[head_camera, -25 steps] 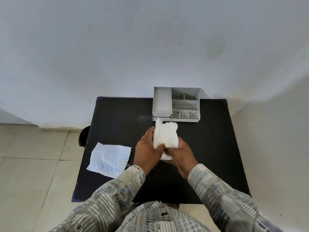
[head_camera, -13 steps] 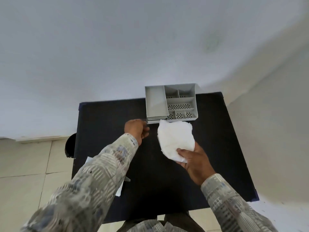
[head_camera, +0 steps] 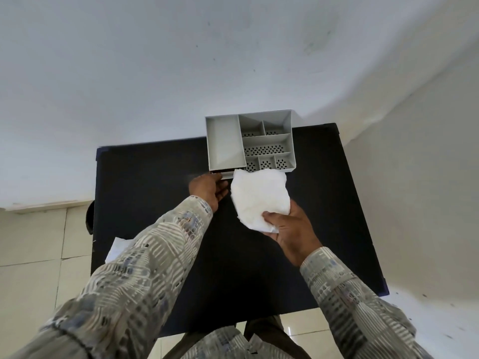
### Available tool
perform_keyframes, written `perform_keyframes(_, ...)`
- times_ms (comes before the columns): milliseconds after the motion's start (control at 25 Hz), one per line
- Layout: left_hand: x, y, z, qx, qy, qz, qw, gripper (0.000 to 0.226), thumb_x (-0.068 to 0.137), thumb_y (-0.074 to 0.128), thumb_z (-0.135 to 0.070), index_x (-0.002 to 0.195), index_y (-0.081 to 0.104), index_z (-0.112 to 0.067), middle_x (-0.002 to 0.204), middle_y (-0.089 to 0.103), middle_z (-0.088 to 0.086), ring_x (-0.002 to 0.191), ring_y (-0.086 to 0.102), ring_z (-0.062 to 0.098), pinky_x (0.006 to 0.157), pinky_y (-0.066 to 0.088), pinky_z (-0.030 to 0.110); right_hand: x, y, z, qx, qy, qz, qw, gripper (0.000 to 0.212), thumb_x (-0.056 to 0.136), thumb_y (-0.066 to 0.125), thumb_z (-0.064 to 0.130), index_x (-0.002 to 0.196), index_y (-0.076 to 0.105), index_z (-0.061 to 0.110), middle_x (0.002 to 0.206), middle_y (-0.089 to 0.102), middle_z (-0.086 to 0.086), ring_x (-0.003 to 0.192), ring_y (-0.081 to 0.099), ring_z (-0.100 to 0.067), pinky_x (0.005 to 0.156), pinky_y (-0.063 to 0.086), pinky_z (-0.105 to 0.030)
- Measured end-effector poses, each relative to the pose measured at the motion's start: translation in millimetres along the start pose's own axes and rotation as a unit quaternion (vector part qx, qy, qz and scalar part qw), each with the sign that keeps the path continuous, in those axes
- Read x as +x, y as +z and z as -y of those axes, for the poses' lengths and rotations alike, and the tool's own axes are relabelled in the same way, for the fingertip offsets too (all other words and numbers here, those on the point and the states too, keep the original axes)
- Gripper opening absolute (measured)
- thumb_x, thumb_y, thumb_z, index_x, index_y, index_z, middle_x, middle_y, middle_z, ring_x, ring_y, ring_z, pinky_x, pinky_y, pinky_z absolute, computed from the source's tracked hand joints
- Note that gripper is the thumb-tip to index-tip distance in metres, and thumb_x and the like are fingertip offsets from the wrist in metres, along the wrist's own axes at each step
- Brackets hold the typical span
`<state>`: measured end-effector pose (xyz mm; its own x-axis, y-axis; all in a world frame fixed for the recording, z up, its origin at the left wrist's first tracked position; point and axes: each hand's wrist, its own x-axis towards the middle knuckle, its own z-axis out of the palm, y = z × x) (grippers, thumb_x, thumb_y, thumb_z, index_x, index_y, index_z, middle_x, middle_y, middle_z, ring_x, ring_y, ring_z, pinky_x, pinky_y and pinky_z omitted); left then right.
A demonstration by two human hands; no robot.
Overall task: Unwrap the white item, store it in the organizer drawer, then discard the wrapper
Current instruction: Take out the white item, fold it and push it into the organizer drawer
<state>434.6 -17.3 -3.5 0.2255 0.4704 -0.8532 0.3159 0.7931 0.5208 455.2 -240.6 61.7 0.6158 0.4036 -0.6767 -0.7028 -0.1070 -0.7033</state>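
Observation:
My right hand point(head_camera: 291, 233) pinches the near corner of the white item point(head_camera: 260, 198), a soft crumpled pad held just in front of the grey organizer point(head_camera: 225, 143). The organizer stands at the black table's far edge, with several open compartments on top. My left hand point(head_camera: 208, 187) reaches the drawer front point(head_camera: 225, 174) at the organizer's lower left; its fingertips touch the drawer, which looks slightly pulled out. The pale wrapper point(head_camera: 116, 248) lies at the table's left edge, mostly hidden by my left sleeve.
The black table point(head_camera: 155, 182) stands against a white wall, with another wall close on the right. A dark round object point(head_camera: 90, 218) pokes out beside the table's left edge. Tiled floor lies to the left and in front.
My left hand let go of the white item and moved forward-left to the drawer front. The right hand alone now holds the item, unfolded wider. The view has tilted and come closer.

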Motion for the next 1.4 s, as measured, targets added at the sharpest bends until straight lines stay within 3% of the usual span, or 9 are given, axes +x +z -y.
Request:
perform_keyframes(80, -6, -8, 13, 0.006, 0.008, -0.017, 1.0, 0.014, 0.094, 0.069, -0.002, 0.108, 0.071, 0.0, 0.092, 0.078, 0.017, 0.064, 0.071, 0.02, 0.056, 0.063, 0.034, 3, -3, 1, 0.001, 0.007, 0.006, 1.0, 0.052, 0.096, 0.064, -0.008, 0.14, 0.062, 0.019, 0.129, 0.077, -0.004, 0.118, 0.074, -0.027, 0.083, 0.065, -0.044)
perform_keyframes(200, -22, -27, 40, 0.033, 0.018, -0.032, 0.999, 0.033, 0.089, 0.071, -0.005, 0.121, 0.068, 0.002, 0.108, 0.081, 0.023, 0.066, 0.073, 0.022, 0.071, 0.069, 0.043, 7, -6, 1, 0.005, 0.018, 0.009, 1.0, 0.054, 0.095, 0.064, -0.008, 0.142, 0.061, 0.018, 0.131, 0.075, -0.006, 0.121, 0.072, -0.029, 0.084, 0.065, -0.045)
perform_keyframes(400, -51, -47, 73, 0.038, 0.013, -0.028, 0.999, 0.013, 0.093, 0.065, -0.002, 0.103, 0.061, -0.01, 0.105, 0.078, 0.022, 0.068, 0.069, 0.024, 0.094, 0.062, 0.057, 14, -1, 4, -0.004, 0.025, 0.023, 0.999, 0.056, 0.095, 0.064, -0.008, 0.143, 0.06, 0.019, 0.132, 0.074, -0.006, 0.12, 0.072, -0.029, 0.08, 0.065, -0.041)
perform_keyframes(760, -53, -53, 73, 0.061, -0.009, -0.013, 0.998, 0.01, 0.092, 0.064, -0.009, 0.102, 0.067, -0.01, 0.109, 0.078, 0.018, 0.083, 0.073, 0.028, 0.092, 0.063, 0.052, 16, 9, 4, -0.002, 0.032, 0.041, 0.999, 0.057, 0.095, 0.063, -0.012, 0.142, 0.06, 0.02, 0.13, 0.074, -0.006, 0.113, 0.074, -0.024, 0.076, 0.066, -0.039)
perform_keyframes(920, -62, -63, 72, 0.116, 0.09, -0.128, 0.981, 0.034, 0.089, 0.069, -0.049, 0.097, 0.063, -0.016, 0.092, 0.072, 0.008, 0.087, 0.074, 0.033, 0.087, 0.063, 0.053, 19, 11, 1, 0.0, 0.036, 0.05, 0.998, 0.059, 0.094, 0.064, -0.011, 0.144, 0.058, 0.019, 0.132, 0.073, -0.007, 0.116, 0.073, -0.027, 0.077, 0.066, -0.04)
perform_keyframes(1000, -76, -64, 64, 0.056, 0.083, -0.054, 0.993, 0.04, 0.095, 0.066, -0.054, 0.109, 0.065, -0.017, 0.093, 0.073, 0.009, 0.077, 0.071, 0.028, 0.081, 0.065, 0.054, 20, 17, 0, -0.005, 0.034, 0.061, 0.998, 0.058, 0.094, 0.064, -0.011, 0.144, 0.058, 0.018, 0.132, 0.073, -0.008, 0.114, 0.074, -0.028, 0.077, 0.067, -0.041)
perform_keyframes(1120, -90, -61, 54, 0.091, 0.096, 0.067, 0.989, 0.033, 0.095, 0.078, -0.028, 0.121, 0.069, -0.008, 0.102, 0.08, 0.011, 0.081, 0.08, 0.027, 0.069, 0.067, 0.045, 26, 30, 0, -0.045, 0.027, 0.067, 0.996, 0.052, 0.095, 0.066, -0.005, 0.142, 0.058, 0.017, 0.131, 0.073, -0.011, 0.113, 0.074, -0.03, 0.079, 0.067, -0.043)
perform_keyframes(1200, -88, -58, 52, 0.131, 0.146, 0.027, 0.98, 0.028, 0.09, 0.082, -0.01, 0.116, 0.07, -0.009, 0.103, 0.08, 0.012, 0.088, 0.082, 0.028, 0.066, 0.067, 0.04, 30, 34, 3, -0.144, 0.019, 0.06, 0.988, 0.049, 0.096, 0.07, 0.007, 0.141, 0.057, 0.019, 0.132, 0.07, -0.009, 0.114, 0.073, -0.029, 0.081, 0.067, -0.044)
perform_keyframes(1400, -78, -58, 44, 0.252, 0.215, -0.057, 0.942, 0.033, 0.085, 0.084, -0.006, 0.099, 0.056, -0.016, 0.096, 0.07, 0.009, 0.077, 0.076, 0.021, 0.059, 0.068, 0.04, 37, 26, 4, -0.311, -0.001, 0.008, 0.95, 0.046, 0.097, 0.07, 0.017, 0.141, 0.058, 0.027, 0.125, 0.065, 0.0, 0.109, 0.068, -0.023, 0.078, 0.068, -0.046)
